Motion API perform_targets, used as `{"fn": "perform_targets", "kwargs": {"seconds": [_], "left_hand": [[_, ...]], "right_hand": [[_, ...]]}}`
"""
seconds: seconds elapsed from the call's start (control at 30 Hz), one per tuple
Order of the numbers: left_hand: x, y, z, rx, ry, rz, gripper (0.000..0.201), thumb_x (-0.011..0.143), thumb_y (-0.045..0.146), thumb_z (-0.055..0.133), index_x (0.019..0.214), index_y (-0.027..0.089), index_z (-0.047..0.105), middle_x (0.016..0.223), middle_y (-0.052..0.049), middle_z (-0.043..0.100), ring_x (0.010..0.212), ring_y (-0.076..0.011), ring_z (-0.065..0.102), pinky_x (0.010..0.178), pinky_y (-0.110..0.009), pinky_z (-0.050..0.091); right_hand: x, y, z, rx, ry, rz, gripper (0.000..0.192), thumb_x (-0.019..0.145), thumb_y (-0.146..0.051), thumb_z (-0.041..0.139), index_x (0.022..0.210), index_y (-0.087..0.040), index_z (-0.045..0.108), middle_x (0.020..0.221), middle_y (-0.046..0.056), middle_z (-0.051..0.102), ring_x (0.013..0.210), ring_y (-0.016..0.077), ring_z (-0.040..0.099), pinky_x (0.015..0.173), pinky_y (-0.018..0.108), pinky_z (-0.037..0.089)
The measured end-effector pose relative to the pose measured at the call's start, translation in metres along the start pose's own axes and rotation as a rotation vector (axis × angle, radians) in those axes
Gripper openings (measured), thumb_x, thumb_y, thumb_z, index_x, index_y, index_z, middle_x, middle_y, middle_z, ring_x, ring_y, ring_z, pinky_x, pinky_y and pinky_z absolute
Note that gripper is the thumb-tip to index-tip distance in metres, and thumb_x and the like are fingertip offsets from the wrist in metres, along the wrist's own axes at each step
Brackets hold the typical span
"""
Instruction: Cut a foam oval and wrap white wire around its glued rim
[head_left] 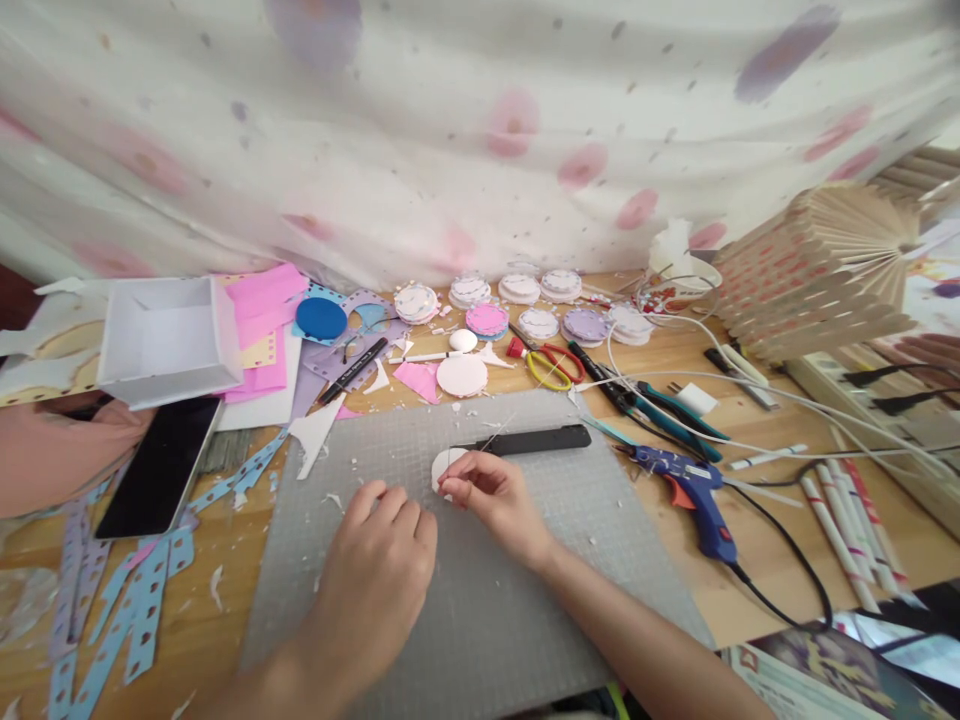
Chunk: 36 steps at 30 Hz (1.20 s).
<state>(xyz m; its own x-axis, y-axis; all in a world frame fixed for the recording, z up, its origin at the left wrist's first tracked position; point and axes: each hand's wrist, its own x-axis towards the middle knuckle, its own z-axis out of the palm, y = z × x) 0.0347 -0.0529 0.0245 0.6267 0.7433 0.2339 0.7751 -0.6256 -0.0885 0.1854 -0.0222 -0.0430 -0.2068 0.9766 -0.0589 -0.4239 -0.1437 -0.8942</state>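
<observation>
White disc (442, 467) lay at fingertips of right hand (495, 500), left hand (384, 560) farther; right grip pinched, contents unclear; left grip hidden, couldn't tell.

Curled left hand (381, 552) beside right hand (499, 495)

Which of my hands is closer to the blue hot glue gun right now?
Right. Your right hand is left of the blue hot glue gun, over the grey cutting mat; your left hand is farther left, beyond the right.
</observation>
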Motion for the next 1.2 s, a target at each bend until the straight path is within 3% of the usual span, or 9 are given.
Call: {"fn": "perform_targets", "kwargs": {"seconds": [0.23,0.37,0.47,0.53,0.7,0.8,0.9,1.07,1.2], "left_hand": [[0.008,-0.021,-0.010,-1.055,-0.247,-0.400,0.022,0.082,0.019,0.057,0.063,0.021,0.067,0.063,0.003,0.068,0.067,-0.0148,0.061,0.075,-0.031,0.041],[-0.001,-0.002,-0.001,-1.927,-0.564,-0.595,0.024,0.073,0.040,0.070,0.066,0.018,0.070,0.059,0.001,0.068,0.055,-0.0110,0.058,0.064,-0.025,0.042],[-0.008,0.015,0.009,-2.216,-0.681,-0.648,0.036,0.063,0.050,0.076,0.060,0.015,0.069,0.055,0.001,0.063,0.046,-0.0082,0.053,0.060,-0.024,0.042],[-0.009,0.014,0.007,-2.089,-0.647,-0.647,0.034,0.066,0.049,0.075,0.063,0.016,0.070,0.057,0.000,0.065,0.050,-0.0107,0.056,0.061,-0.025,0.042],[-0.007,-0.012,-0.013,-1.218,-0.269,-0.553,0.024,0.084,0.031,0.059,0.064,0.020,0.066,0.064,0.001,0.068,0.070,-0.0161,0.061,0.074,-0.029,0.039],[-0.007,-0.015,-0.010,-0.769,-0.017,-0.376,0.022,0.085,0.020,0.055,0.066,0.019,0.065,0.061,0.002,0.064,0.064,-0.0157,0.055,0.071,-0.032,0.035],[-0.008,-0.008,0.001,-0.536,0.082,-0.253,0.023,0.086,0.014,0.051,0.069,0.017,0.065,0.061,0.001,0.062,0.062,-0.0165,0.053,0.068,-0.033,0.033],[-0.004,-0.006,0.007,-0.508,0.075,-0.287,0.026,0.086,0.014,0.048,0.067,0.017,0.065,0.061,-0.001,0.064,0.064,-0.0187,0.054,0.070,-0.035,0.032],[0.000,-0.013,0.004,-1.114,-0.232,-0.534,0.023,0.082,0.026,0.057,0.062,0.018,0.065,0.063,-0.001,0.067,0.069,-0.0172,0.057,0.074,-0.032,0.035]], "right_hand": [[-0.005,0.000,-0.002,0.301,-0.146,0.021,0.021,0.073,-0.040,0.077,0.069,-0.022,0.066,0.062,-0.003,0.058,0.053,0.0084,0.043,0.052,0.021,0.034],[-0.011,0.002,-0.001,0.459,-0.318,0.023,0.042,0.062,-0.051,0.081,0.049,-0.022,0.053,0.046,-0.005,0.047,0.044,0.0092,0.041,0.041,0.019,0.035],[-0.010,0.005,-0.005,0.474,-0.470,0.044,0.052,0.055,-0.060,0.080,0.038,-0.021,0.049,0.035,-0.005,0.044,0.035,0.0094,0.040,0.033,0.019,0.033],[-0.009,0.003,-0.008,0.443,-0.493,0.064,0.043,0.060,-0.056,0.080,0.045,-0.021,0.060,0.039,-0.003,0.051,0.034,0.0081,0.042,0.032,0.018,0.032],[-0.005,-0.005,-0.007,0.347,-0.250,0.045,0.015,0.075,-0.030,0.078,0.086,-0.021,0.074,0.075,0.000,0.069,0.061,0.0056,0.059,0.058,0.015,0.044],[-0.003,-0.003,-0.003,0.304,-0.118,0.027,0.018,0.070,-0.025,0.081,0.086,-0.020,0.074,0.079,-0.001,0.069,0.072,0.0083,0.061,0.069,0.019,0.045],[0.000,0.002,-0.002,0.282,-0.018,0.030,0.016,0.071,-0.022,0.080,0.085,-0.021,0.072,0.077,-0.003,0.068,0.070,0.0082,0.059,0.068,0.020,0.043],[0.004,0.005,-0.008,0.307,0.012,0.068,0.013,0.070,-0.021,0.081,0.078,-0.021,0.071,0.078,-0.002,0.068,0.068,0.0085,0.057,0.066,0.021,0.040],[0.003,0.007,-0.010,0.394,-0.096,0.099,0.019,0.069,-0.032,0.082,0.074,-0.022,0.068,0.069,-0.003,0.064,0.060,0.0088,0.051,0.061,0.023,0.038]]}}
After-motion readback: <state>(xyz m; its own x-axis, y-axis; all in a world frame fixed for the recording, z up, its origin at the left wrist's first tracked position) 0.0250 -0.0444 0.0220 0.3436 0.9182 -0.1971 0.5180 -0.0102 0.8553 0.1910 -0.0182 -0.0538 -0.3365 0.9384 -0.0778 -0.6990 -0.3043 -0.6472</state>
